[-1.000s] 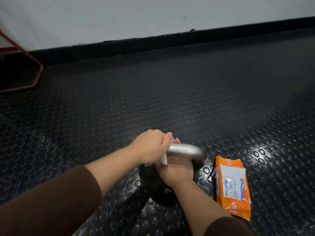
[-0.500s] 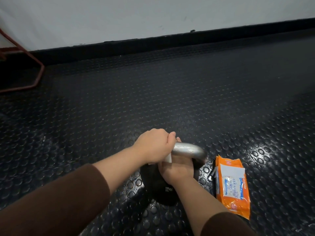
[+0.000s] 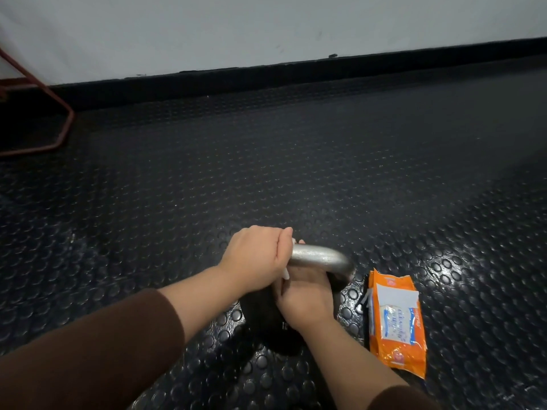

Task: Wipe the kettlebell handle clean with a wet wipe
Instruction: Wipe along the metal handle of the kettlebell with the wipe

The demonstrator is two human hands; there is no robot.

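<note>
A black kettlebell [image 3: 266, 321] stands on the studded rubber floor, its silver handle [image 3: 319, 257] arching across the top. My left hand [image 3: 254, 255] is wrapped around the left part of the handle with a white wet wipe [image 3: 286, 273] inside the grip; only a small edge of the wipe shows. My right hand [image 3: 305, 297] reaches under the handle and presses against the kettlebell body, fingers curled around it. The right part of the handle is bare and shiny.
An orange pack of wet wipes [image 3: 398, 321] lies flat on the floor just right of the kettlebell. A red metal frame [image 3: 63, 125] stands at the far left near the white wall [image 3: 266, 28]. Black studded flooring [image 3: 296, 173] stretches ahead.
My left hand with the wipe has shifted slightly along the handle. The kettlebell, right hand and wipes pack stay put.
</note>
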